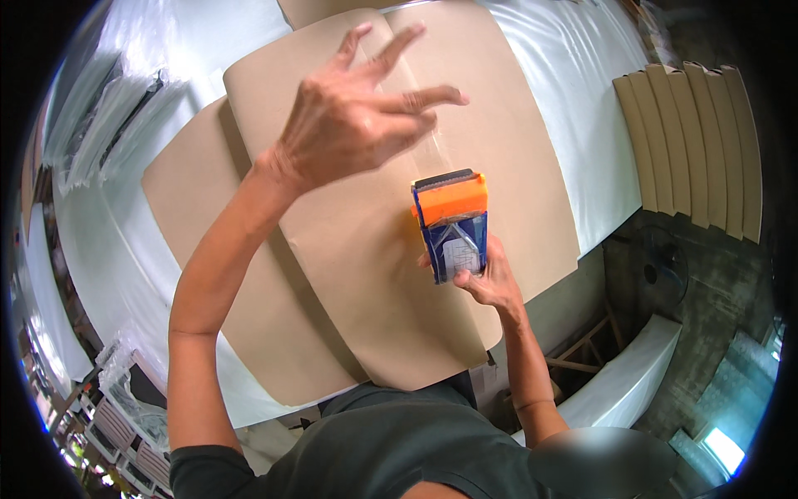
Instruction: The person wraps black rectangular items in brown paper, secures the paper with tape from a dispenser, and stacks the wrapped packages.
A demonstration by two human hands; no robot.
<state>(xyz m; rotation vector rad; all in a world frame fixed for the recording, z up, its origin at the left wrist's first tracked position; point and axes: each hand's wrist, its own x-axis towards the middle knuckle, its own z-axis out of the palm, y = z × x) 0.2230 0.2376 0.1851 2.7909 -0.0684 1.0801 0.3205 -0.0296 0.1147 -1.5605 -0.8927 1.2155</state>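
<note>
My right hand (494,283) grips a blue and orange tape dispenser (453,229) with a dark edge at its far end. The thumb presses near a white label on it. A shiny strip like clear tape (434,151) runs along the seam of the brown paperboard sheet (332,224) beyond the dispenser. Over the far part of that sheet, my left hand (357,116) is raised with its fingers spread and nothing in them. The sheet is folded over, with a panel (199,200) showing at the left and another (507,141) at the right.
White plastic sheeting (573,91) covers the table. Several brown folded pieces (690,150) lie in a row at the right edge. Plastic-wrapped bundles (116,108) stand at the far left. A fan (661,264) and a white wrapped piece (623,378) are down at the right.
</note>
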